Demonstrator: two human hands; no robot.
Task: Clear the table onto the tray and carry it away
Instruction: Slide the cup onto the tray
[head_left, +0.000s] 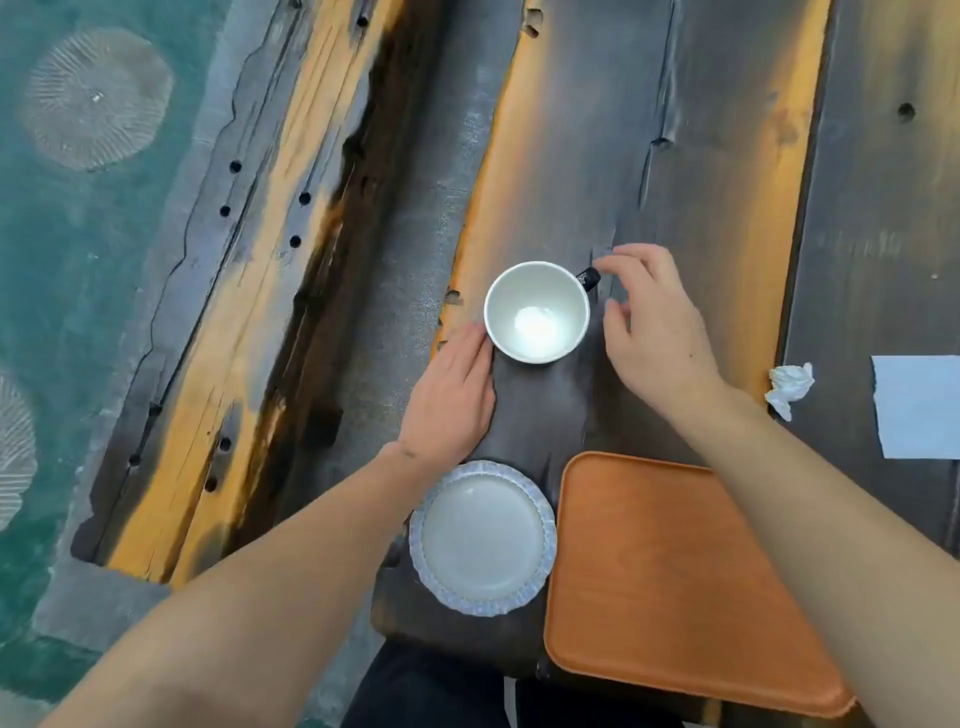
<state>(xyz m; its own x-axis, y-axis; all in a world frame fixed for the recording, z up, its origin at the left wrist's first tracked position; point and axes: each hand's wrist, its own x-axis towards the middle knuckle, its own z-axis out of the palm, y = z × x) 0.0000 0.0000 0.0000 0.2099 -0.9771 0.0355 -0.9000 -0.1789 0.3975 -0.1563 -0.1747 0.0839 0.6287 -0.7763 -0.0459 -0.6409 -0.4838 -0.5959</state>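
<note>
Head view. Cup (537, 312): upright on the surface (649, 156), mouth up, dark handle pointing far-right toward the right hand (657, 332), fingers spread, holding nothing. Left hand (452, 395): fingers straight, together, beside the cup's wall. Saucer (483, 538), tray (675, 582): near, unloaded. Risk: a glancing touch on the handle could tip the cup.

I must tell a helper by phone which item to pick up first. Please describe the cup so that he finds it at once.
Start from the orange tray at the near edge of the dark wooden table. Just left of it lies a round plate with a frilled rim; beyond that plate stands the cup, between the left hand and right hand. It alone is deep, white inside, with a black handle.
</note>
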